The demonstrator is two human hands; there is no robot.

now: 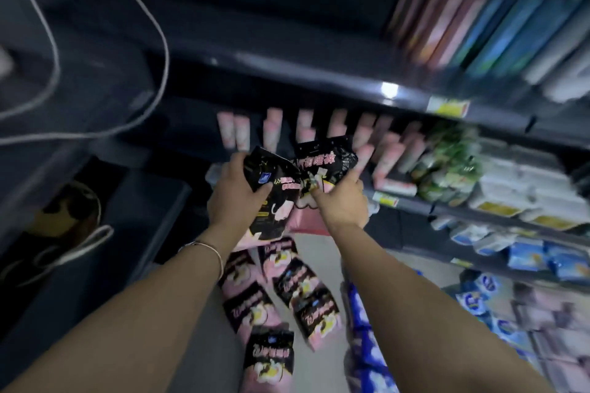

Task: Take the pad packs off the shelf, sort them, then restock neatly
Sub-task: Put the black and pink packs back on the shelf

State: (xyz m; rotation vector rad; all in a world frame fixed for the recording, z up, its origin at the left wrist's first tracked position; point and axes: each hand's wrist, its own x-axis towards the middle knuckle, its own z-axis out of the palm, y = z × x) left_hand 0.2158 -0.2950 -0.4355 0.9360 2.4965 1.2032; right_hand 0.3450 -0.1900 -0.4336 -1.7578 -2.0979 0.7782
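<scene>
My left hand grips a black-and-pink pad pack by its left edge, thumb across the front. Beside it my right hand holds a second black pad pack from below, in front of the middle shelf. Behind both packs a row of pink packs stands upright on that shelf. Several matching black-and-pink packs lie scattered on the floor below my arms. Blue packs lie on the floor under my right forearm.
The upper shelf carries pink and blue packs at the right. Green and white packs fill the middle shelf's right side, blue packs the lower shelves. A dark cabinet with white cables stands left.
</scene>
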